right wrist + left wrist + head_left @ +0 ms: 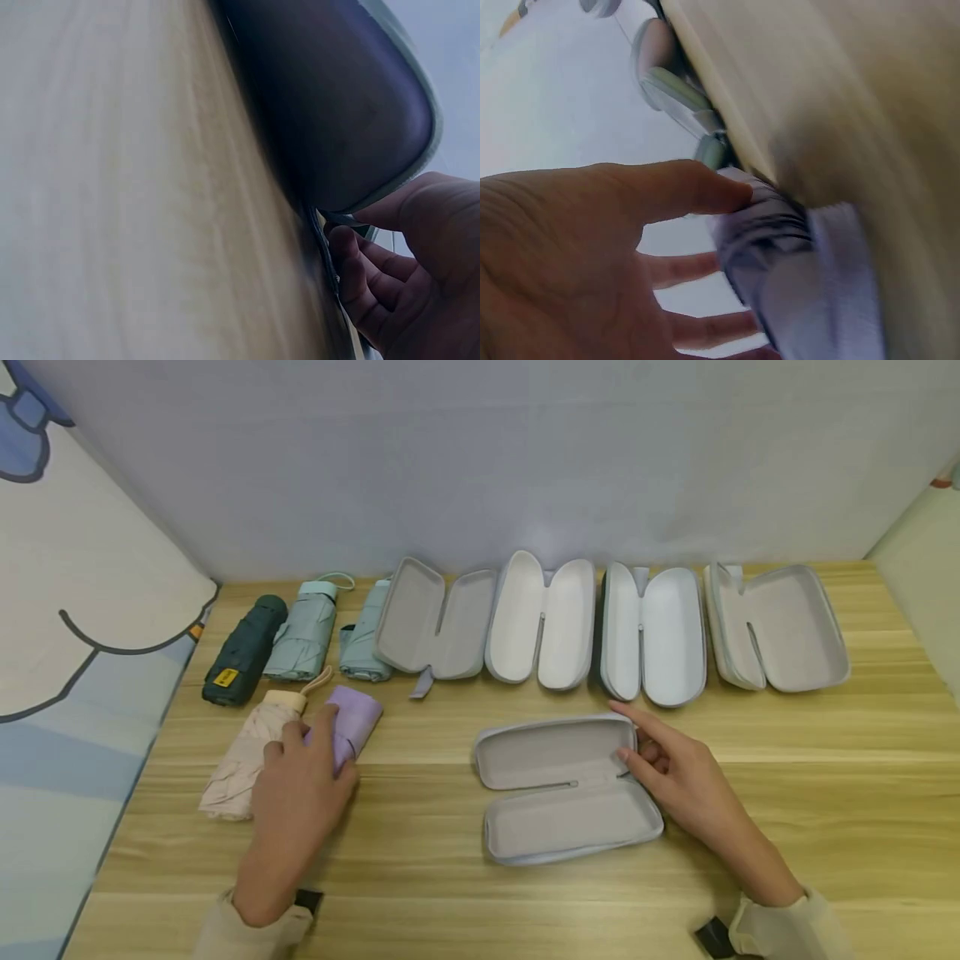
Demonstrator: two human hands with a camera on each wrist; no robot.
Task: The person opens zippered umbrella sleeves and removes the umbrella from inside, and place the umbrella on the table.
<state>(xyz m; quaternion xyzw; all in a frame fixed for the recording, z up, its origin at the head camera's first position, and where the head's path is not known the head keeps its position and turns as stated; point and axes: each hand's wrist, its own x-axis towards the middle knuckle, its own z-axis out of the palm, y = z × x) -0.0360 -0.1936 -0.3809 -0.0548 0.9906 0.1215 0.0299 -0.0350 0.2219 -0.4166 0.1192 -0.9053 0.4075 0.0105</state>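
My left hand (302, 789) grips a purple folded umbrella (356, 718), its thumb (697, 187) on one side and fingers on the other, as the left wrist view shows. Just beside that hand lies a cream folded umbrella (243, 752) with a wrist loop. A grey-lined zippered case (573, 822) lies spread open at the centre of the table. My right hand (686, 777) pinches this case's right end, with the thumb inside the upper half and the index finger behind its rim. In the right wrist view, the case (337, 105) rises above the fingers.
Along the back left lie a dark green umbrella (243, 652), a light green umbrella (303, 631) and another light green one (365, 639). The last is partly covered by an open grey case (465, 627). Further open cases stand rightward: two white-lined (566, 635) (675, 643), one grey-lined (798, 631).
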